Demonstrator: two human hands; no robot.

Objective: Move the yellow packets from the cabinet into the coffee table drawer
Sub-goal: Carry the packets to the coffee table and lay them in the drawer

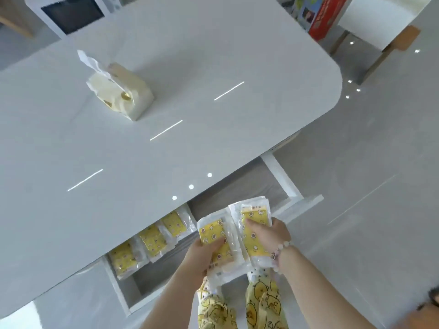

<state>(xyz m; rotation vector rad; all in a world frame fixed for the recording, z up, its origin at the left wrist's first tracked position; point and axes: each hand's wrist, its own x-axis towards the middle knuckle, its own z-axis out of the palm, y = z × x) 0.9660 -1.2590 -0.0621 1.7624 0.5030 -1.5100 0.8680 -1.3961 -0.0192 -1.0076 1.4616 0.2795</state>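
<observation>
Yellow packets (211, 231) in left hand (202, 256), right hand (270, 236)

both bare forearms reach forward. the left hand (202, 255) pinches a yellow packet (211, 231), thumb on top; the right hand (269, 236) grips a second yellow packet (252, 244), fingers over it.

1. A bracelet of pale round beads (283, 246) circles the wrist just behind the right hand (270, 233); one darker, multicoloured charm (274, 255) sits among the beads.
2. Behind the bracelet the right forearm (320, 281) is bare, and so is the left forearm (171, 298), to the left of it.
3. Below the bracelet, soft yellow trousers (261, 305) with a dark-outlined cartoon duckling print cover both legs.
</observation>
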